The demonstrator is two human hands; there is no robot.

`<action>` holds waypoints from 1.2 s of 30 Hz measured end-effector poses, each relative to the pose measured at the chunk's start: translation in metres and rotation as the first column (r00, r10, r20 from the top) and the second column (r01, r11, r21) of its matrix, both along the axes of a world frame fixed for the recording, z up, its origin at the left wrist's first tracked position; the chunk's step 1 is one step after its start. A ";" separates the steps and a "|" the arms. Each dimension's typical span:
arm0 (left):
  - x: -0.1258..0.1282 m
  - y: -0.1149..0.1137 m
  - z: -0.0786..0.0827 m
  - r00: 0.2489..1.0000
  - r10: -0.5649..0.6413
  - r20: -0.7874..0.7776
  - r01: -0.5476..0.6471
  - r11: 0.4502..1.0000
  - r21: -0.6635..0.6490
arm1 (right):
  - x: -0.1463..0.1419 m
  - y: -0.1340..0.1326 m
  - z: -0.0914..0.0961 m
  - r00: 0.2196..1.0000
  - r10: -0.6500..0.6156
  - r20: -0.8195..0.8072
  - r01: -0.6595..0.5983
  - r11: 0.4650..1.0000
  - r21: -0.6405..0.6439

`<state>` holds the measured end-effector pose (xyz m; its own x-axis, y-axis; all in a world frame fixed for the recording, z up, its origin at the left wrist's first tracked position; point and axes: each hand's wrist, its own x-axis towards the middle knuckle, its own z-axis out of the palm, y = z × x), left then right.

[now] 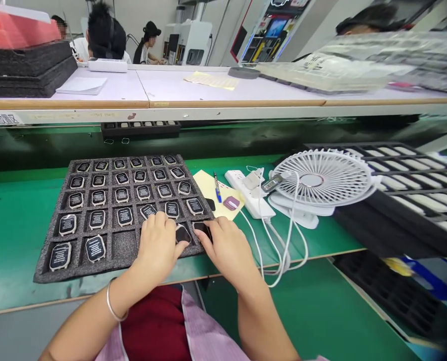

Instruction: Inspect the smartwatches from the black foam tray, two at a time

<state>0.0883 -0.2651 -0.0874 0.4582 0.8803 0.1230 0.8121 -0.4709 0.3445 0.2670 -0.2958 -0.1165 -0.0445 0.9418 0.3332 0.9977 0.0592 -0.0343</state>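
Note:
A dark grey foam tray (108,240) lies on the green bench with rows of strapless square smartwatches, many showing white text on black screens. My left hand (156,245) is over the tray's near right part, its thumb and curled fingers closed at a smartwatch (183,234) with a dark screen. At the near right corner compartment, my right hand (229,248) grips another dark-screened smartwatch (201,228) between thumb and fingers. Both watches sit at tray level; whether they are lifted I cannot tell. The fingertips are partly hidden.
Right of the tray are yellow paper (204,183), a blue marker pen (217,188), a white power strip (249,195) with loose cables, and a white fan (317,178). More trays (419,200) stand farther right. A raised shelf (171,95) crosses the back; people sit beyond it.

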 end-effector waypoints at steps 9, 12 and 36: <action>-0.040 0.006 0.020 0.591 0.164 0.790 0.353 0.828 -0.436 | 0.005 -0.005 0.008 0.801 0.075 -0.594 -0.135 0.989 -0.057; -0.066 0.015 0.040 0.519 0.319 0.793 0.333 0.779 -0.531 | -0.003 0.010 0.024 0.541 0.097 -0.836 -0.270 0.961 -0.064; -0.096 0.048 0.043 0.649 0.290 0.704 -0.195 0.957 -0.214 | -0.103 0.088 0.054 -0.449 -0.260 -0.855 -0.735 0.651 0.188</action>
